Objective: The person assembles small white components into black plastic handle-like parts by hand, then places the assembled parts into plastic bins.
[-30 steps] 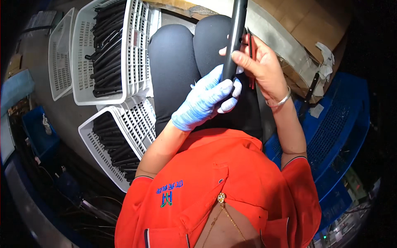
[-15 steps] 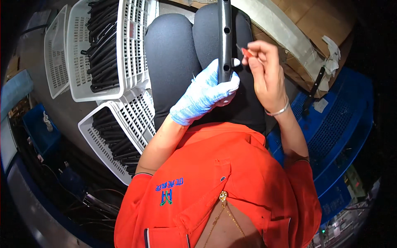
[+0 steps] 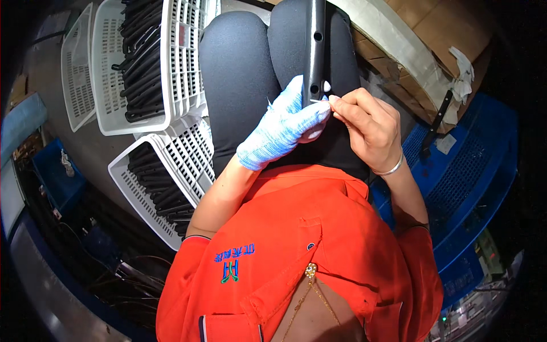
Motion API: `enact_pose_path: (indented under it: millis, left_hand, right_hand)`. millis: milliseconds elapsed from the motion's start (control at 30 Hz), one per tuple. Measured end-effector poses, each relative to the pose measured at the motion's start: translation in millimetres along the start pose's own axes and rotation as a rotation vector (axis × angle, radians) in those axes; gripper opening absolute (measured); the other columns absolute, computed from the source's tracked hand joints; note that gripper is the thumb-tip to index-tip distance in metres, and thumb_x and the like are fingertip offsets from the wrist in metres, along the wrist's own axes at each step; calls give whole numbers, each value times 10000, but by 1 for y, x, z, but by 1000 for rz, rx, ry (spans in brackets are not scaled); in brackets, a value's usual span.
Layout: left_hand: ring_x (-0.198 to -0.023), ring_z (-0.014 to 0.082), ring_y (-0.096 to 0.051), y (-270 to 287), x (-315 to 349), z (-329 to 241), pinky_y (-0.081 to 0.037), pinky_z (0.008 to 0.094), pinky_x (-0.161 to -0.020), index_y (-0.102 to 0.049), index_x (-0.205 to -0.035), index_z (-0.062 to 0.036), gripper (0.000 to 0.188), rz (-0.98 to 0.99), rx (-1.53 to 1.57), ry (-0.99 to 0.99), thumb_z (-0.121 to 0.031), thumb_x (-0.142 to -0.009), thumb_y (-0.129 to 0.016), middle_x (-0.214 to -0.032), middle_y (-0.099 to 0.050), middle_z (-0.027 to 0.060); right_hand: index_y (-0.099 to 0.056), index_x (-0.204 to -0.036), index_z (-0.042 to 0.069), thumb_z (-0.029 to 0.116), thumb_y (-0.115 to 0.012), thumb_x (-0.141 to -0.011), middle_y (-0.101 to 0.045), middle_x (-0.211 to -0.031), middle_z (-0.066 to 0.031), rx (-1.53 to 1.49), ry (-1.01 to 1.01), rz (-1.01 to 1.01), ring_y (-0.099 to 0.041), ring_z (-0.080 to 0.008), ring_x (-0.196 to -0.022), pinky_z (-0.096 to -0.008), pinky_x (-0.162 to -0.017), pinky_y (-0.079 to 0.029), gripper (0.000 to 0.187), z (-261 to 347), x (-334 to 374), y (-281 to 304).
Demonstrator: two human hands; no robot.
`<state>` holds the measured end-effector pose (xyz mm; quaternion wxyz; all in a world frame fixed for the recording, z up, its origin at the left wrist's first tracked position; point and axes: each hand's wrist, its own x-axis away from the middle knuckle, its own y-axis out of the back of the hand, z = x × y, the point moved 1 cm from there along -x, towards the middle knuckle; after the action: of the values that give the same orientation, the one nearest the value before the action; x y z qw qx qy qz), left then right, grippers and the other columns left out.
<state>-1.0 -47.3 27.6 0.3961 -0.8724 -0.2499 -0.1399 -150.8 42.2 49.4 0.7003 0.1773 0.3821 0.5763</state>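
Observation:
My left hand (image 3: pixel 288 125), in a blue and white knit glove, is closed round the lower end of a long black tube (image 3: pixel 313 54) with round holes along its face. The tube points away from me above my thighs, and its far end runs past the upper edge of the picture. My bare right hand (image 3: pixel 367 125) pinches a small, thin-bladed tool (image 3: pixel 319 101). Its narrow pale blade lies across the tube's near end, beside the gloved thumb and just below the nearest hole. Most of the tool's handle is hidden by my fingers.
White baskets (image 3: pixel 102 68) at the left hold many black tubes (image 3: pixel 142 62). A lower white basket (image 3: pixel 128 191) holds more. At the right are a blue perforated crate (image 3: pixel 456 182), a black-handled knife (image 3: pixel 437 119) and brown cardboard (image 3: pixel 439 28). A blue bin (image 3: pixel 57 176) stands far left.
My right hand has come down and inward, bringing the small tool's blade onto the tube's near end. The left hand keeps its hold, and the tube has shifted slightly right.

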Motion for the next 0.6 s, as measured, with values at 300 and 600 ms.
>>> enact_pose_path:
  millis: [300, 600]
  left_hand:
    - [-466, 41, -332, -5, -3, 6, -258, 192, -419, -469, -992, -65, 176, -94, 42, -1, -171, -895, -571, -641, -424, -19]
    - [-711, 349, -567, -4, 1, 25, -481, 383, -635, -472, -1099, 20, 250, -376, -1101, -666, -76, -882, -553, -971, -518, 275]
  right_hand:
    - [-622, -869, 0, -97, -649, -666, -579, -699, -102, 25, -10, -56, -593, -238, -596, -273, -521, -455, 226, -4, 2, -8]
    - [-429, -1199, -23, 98, -559, -911, -582, -1029, -98, -705, -502, -291, -548, -135, -965, -248, -863, -419, 339, -23, -13, -13]
